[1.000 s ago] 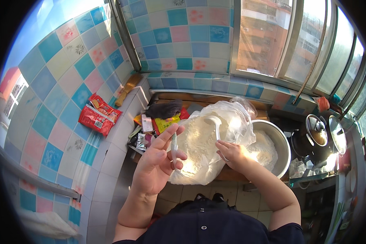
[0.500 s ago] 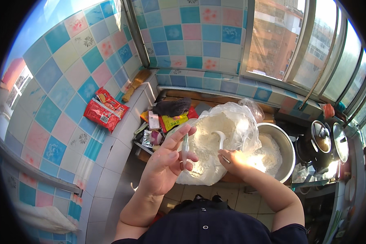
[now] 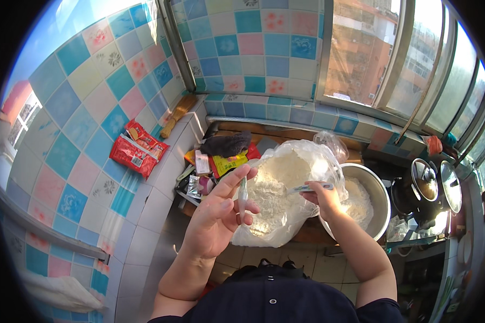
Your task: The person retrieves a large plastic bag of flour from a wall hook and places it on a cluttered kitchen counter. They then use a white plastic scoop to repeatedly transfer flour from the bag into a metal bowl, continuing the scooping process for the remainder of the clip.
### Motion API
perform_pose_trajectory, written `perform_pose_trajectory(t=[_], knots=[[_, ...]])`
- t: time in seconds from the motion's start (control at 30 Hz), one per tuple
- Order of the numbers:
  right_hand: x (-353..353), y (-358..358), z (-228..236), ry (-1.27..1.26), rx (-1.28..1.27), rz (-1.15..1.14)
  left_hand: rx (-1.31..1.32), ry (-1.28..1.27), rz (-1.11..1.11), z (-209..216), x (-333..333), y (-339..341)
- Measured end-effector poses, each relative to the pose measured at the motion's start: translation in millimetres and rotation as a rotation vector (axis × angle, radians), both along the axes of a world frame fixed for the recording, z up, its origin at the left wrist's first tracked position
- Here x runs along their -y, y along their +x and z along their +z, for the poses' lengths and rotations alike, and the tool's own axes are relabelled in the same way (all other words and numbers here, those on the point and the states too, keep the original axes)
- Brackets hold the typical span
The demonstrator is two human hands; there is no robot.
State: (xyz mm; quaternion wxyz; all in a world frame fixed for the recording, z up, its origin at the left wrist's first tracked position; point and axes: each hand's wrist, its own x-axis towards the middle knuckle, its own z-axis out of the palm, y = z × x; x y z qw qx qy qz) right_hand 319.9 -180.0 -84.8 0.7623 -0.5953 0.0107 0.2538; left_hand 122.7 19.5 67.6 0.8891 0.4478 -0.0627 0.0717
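A large translucent plastic bag point(image 3: 328, 161) lies wide at the mouth, with white flour point(image 3: 277, 180) inside. My left hand point(image 3: 213, 218) is at the bag's left side, its thumb and fingers curled around a narrow, folded-looking strip of clear plastic that seems to be the bag's edge. Over the right part of the flour, my right hand point(image 3: 323, 198) grips a white spoon point(image 3: 305, 188) with blue-green marks along it. The spoon points left and lies nearly level; its bowl end is hard to make out.
Right of the bag stands a metal basin point(image 3: 381, 196) with a plastic-wrapped pale heap point(image 3: 357, 204). Beyond it is a dark pot with a glass lid point(image 3: 424, 180). Several packets and a dark cloth point(image 3: 226, 144) crowd the left. A red packet point(image 3: 139, 149) and a brush point(image 3: 177, 116) rest on the tiled ledge.
My right hand has lifted the spoon out of the flour and moved up and right, turning it from upright to nearly level. The left hand has hardly moved.
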Motion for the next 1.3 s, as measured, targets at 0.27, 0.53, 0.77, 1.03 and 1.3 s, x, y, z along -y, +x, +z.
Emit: perform_pose_trajectory(t=[0.27, 0.53, 0.77, 1.03, 1.3], knots=[[15.6, -4.3, 30.3, 0.053, 0.006, 0.004, -0.002, 0.012, -0.016, -0.4, 1.4, 2.8], [30.1, -14.9, 63.9, 0.134, -0.059, 0.004, -0.001, 0.002, -0.025, 0.6, 3.4, 5.8], [56.2, -26.3, 94.0, 0.171, -0.057, -0.023, 0.007, 0.010, -0.036, -0.2, 4.7, 13.2], [105.9, -38.1, 125.2, 0.192, -0.018, -0.150, -0.008, 0.018, -0.048, -1.7, 8.1, 29.3], [186.6, -48.3, 150.0, 0.216, 0.057, -0.350, -0.037, 0.031, 0.003, -2.3, 8.4, 39.2]])
